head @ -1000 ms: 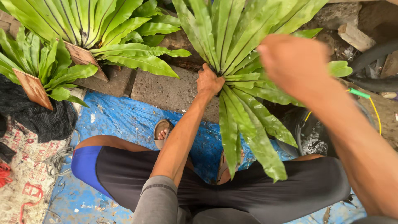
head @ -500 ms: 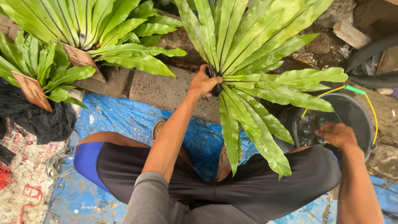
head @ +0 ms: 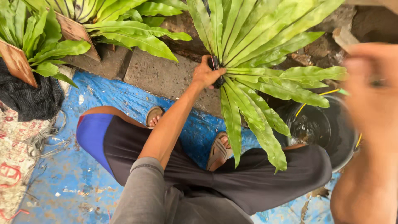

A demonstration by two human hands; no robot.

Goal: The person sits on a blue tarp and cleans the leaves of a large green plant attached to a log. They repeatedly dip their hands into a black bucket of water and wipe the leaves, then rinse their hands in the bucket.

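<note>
My left hand (head: 207, 74) grips the dark base of a large bird's-nest fern (head: 253, 45), right where its long green leaves fan out. The fern's root end rests over a concrete slab (head: 166, 74). My right hand (head: 371, 95) is raised close to the camera at the right edge, strongly blurred, so I cannot make out its fingers or anything in it. Below it stands a black bucket (head: 327, 128) holding dark water.
I sit cross-legged in dark shorts and sandals on a blue tarp (head: 74, 182). Two more ferns on wooden boards (head: 74, 31) lie at the upper left. A black net (head: 29, 97), a grey rope (head: 45, 139) and a printed sack (head: 14, 166) lie at the left.
My right hand has risen from the bucket's rim up toward the camera. My left hand has stayed on the fern's base.
</note>
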